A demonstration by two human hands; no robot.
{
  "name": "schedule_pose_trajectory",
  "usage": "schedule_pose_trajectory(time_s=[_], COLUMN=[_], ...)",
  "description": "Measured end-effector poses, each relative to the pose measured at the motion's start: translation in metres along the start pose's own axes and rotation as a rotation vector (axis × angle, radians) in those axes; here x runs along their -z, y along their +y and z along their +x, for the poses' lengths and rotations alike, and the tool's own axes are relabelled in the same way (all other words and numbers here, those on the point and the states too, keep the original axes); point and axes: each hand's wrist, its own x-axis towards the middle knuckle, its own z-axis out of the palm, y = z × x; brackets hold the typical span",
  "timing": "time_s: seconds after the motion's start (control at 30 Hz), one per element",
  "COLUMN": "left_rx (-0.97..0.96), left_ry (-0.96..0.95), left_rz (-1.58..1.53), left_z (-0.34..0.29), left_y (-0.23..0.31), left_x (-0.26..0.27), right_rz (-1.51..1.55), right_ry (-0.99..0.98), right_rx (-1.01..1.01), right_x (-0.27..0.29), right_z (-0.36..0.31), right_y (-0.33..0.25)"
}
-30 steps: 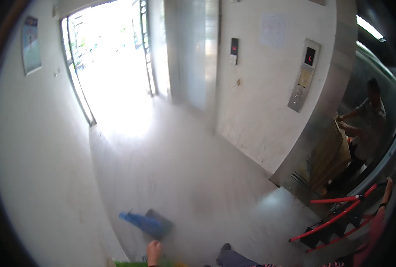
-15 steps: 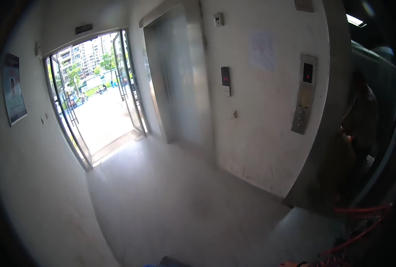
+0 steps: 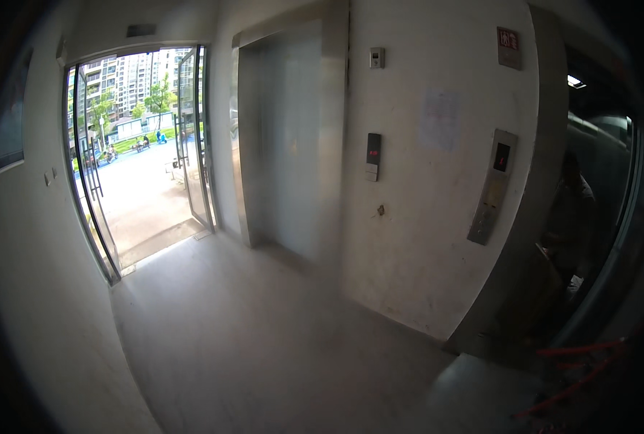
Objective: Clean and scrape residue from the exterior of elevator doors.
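Observation:
Neither of my hands is in view. A closed metal lift door [image 3: 289,145] stands ahead in its wide steel frame. To its right, the wall carries a small call panel [image 3: 373,157] with a red display. Farther right is a longer steel button panel [image 3: 492,188], also with a lit red display. Thin red bars [image 3: 578,350] show dimly in the lower right corner; what they belong to is hidden in the dark.
Open glass doors [image 3: 195,145] at the left lead out to bright paving. Grey floor [image 3: 264,347] stretches between the walls. At the right, a dark, shiny opening or door holds a dim person's figure [image 3: 575,210]; I cannot tell whether it is a reflection.
The view has tilted and turned slightly. Part of a hand with a dark wristband, at the lower right edge earlier, has dropped out of view, as has a dark shape at bottom centre.

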Motion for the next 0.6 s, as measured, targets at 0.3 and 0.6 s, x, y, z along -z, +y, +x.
schedule_pose_trajectory(time_s=[0.3,0.6], left_rx=[-0.436,-0.536], left_ry=[0.016,0.014], left_rz=[0.002,-0.149], left_z=[0.002,0.068], left_y=[0.022,-0.079], left_x=[0.027,-0.037], right_rz=[-0.047,-0.066], right_ry=[-0.020,-0.114], right_rx=[0.057,0.168], right_x=[-0.038,-0.069], right_z=[0.017,0.044], right_y=[-0.005,-0.016])
